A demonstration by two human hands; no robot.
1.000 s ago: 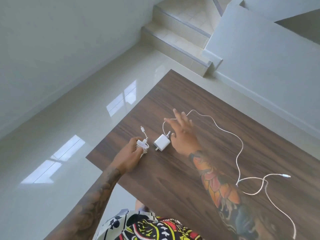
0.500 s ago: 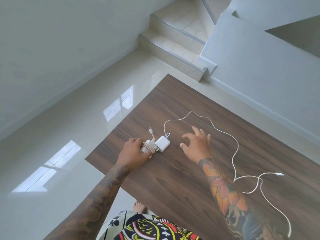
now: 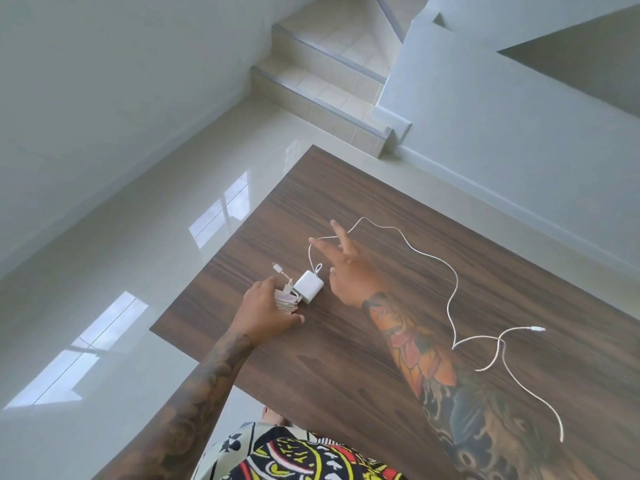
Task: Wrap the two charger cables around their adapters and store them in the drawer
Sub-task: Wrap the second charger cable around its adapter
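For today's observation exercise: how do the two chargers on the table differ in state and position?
1. The left charger has its cable wound round it; the right charger trails a long loose cable across the table.
2. The left hand holds the left charger; the right charger lies free, with the right hand open beside it.
Both are white, and they sit close together.

White adapter (image 3: 309, 285) and cable (image 3: 450, 299) on dark wood-grain table (image 3: 346, 358).

Glossy floor (image 3: 131, 258), tiled stairs (image 3: 332, 77)
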